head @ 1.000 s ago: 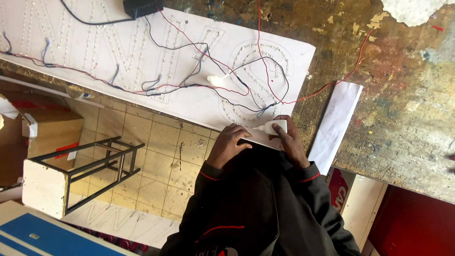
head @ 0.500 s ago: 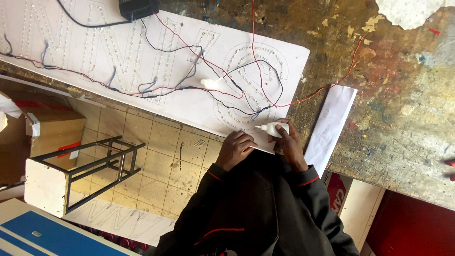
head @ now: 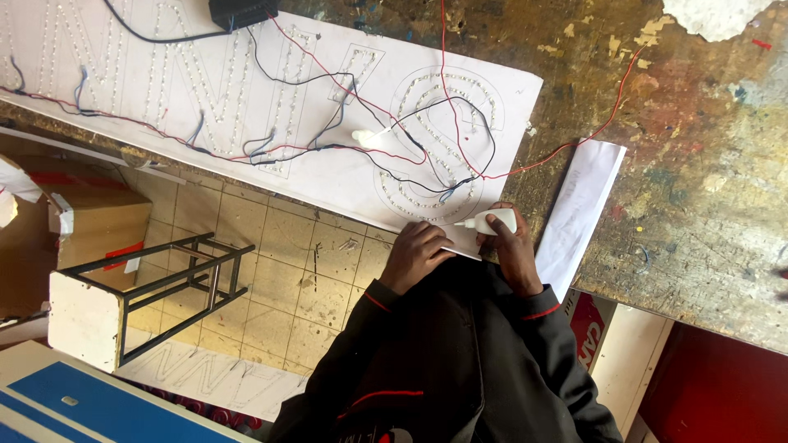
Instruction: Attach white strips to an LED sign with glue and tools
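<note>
A white sign board point(head: 328, 176) with letter outlines of small lights and red and black wires point(head: 427, 156) lies on a worn workbench point(head: 698, 164). My left hand point(head: 417, 254) rests on the board's near edge, fingers pressing down on it. My right hand point(head: 515, 246) grips a small white squeeze bottle point(head: 492, 221) with its nozzle pointing left, just over the round letter point(head: 439, 139) at the board's corner. Black sleeves with red trim cover both arms.
A black power box point(head: 242, 11) sits at the board's far edge, and a small white object point(head: 369, 136) lies among the wires. A white paper strip point(head: 581, 212) lies right of my hand. On the tiled floor stand a metal-framed stool point(head: 123, 295) and a cardboard box point(head: 94, 221).
A second ago both hands lay flat on the board's corner. The right hand has since lifted the white bottle into view and set its nozzle towards the round letter; the left hand shifted slightly left.
</note>
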